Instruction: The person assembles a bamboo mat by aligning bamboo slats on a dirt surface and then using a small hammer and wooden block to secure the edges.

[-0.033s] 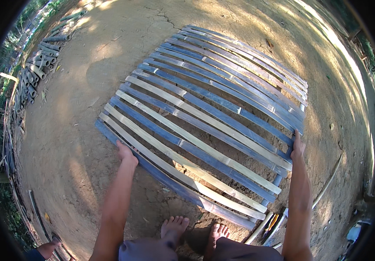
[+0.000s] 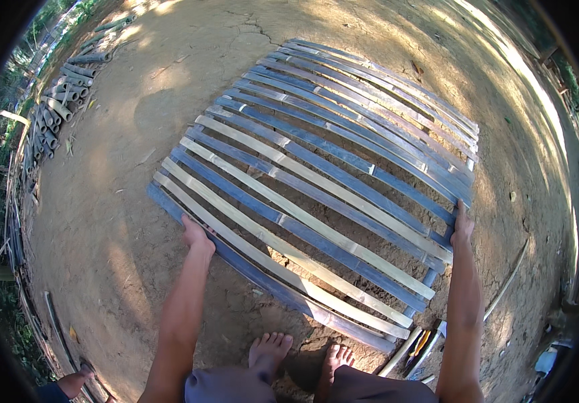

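Note:
Between my arms is a large bamboo slat panel [image 2: 289,216], made of dark grey and pale strips with gaps, fixed across poles underneath. My left hand [image 2: 196,235] grips its near edge strip, thumb on top, fingers hidden below. At the right side, my right hand [image 2: 462,227] is closed on the panel's edge by the strip ends and a crosswise pole; its fingers are partly hidden. Dirt ground shows through the gaps.
Cut bamboo tubes [image 2: 61,97] lie piled at the far left. Hand tools [image 2: 421,350] rest near my right foot. A thin stick [image 2: 507,279] lies on the right. Another person's hand [image 2: 74,383] touches a dark pole [image 2: 58,326] at lower left.
The panel's right side has shifted very slightly to the right, with my right hand on it. Otherwise my hands keep their places.

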A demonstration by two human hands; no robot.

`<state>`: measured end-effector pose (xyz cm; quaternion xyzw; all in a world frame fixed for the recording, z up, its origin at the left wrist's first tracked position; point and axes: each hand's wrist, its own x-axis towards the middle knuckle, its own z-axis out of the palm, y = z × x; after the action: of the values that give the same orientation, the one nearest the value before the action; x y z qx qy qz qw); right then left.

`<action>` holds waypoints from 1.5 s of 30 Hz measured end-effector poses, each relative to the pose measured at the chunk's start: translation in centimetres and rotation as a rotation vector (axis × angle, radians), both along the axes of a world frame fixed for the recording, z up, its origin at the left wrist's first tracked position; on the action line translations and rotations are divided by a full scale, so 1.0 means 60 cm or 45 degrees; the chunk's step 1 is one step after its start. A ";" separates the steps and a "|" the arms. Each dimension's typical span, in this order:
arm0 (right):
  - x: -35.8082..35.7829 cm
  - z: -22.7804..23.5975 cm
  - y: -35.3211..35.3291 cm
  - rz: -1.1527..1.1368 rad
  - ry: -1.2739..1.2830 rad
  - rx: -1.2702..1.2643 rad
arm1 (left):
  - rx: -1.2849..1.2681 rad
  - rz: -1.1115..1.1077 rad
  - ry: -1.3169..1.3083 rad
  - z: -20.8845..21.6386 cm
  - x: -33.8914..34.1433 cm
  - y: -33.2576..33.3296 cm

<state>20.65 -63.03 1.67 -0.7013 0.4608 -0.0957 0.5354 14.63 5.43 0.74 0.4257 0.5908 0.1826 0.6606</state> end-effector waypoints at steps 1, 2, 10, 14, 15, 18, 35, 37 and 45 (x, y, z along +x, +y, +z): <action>0.000 0.013 -0.001 -0.012 0.007 -0.043 | -0.017 0.011 -0.014 0.001 0.001 -0.004; 0.002 0.027 -0.003 -0.025 0.014 -0.086 | -0.034 0.022 -0.028 0.004 0.001 -0.006; 0.008 0.101 -0.001 0.021 -0.210 -0.153 | -0.107 0.052 -0.052 0.012 -0.031 -0.003; -0.017 0.140 0.023 -0.015 -0.356 -0.284 | -0.092 0.119 -0.092 0.001 -0.069 0.000; -0.025 0.147 0.011 0.003 -0.404 -0.239 | -0.092 0.100 -0.109 0.016 -0.070 -0.015; -0.037 0.171 -0.022 -0.016 -0.415 -0.311 | -0.099 0.140 -0.283 0.005 -0.088 0.000; -0.112 0.409 0.039 -0.160 -1.140 -0.456 | -0.321 0.179 -0.952 -0.003 -0.112 0.010; -0.131 0.403 0.024 -0.136 -1.147 -0.505 | -0.367 0.212 -0.925 -0.007 -0.121 0.008; -0.141 0.377 0.031 -0.081 -1.246 -0.523 | -0.365 0.257 -0.905 -0.035 -0.166 0.030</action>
<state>12.21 -61.18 24.26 -0.6507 0.1501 -0.5162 0.5362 4.66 7.22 -1.34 0.1792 0.3839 0.2984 0.8553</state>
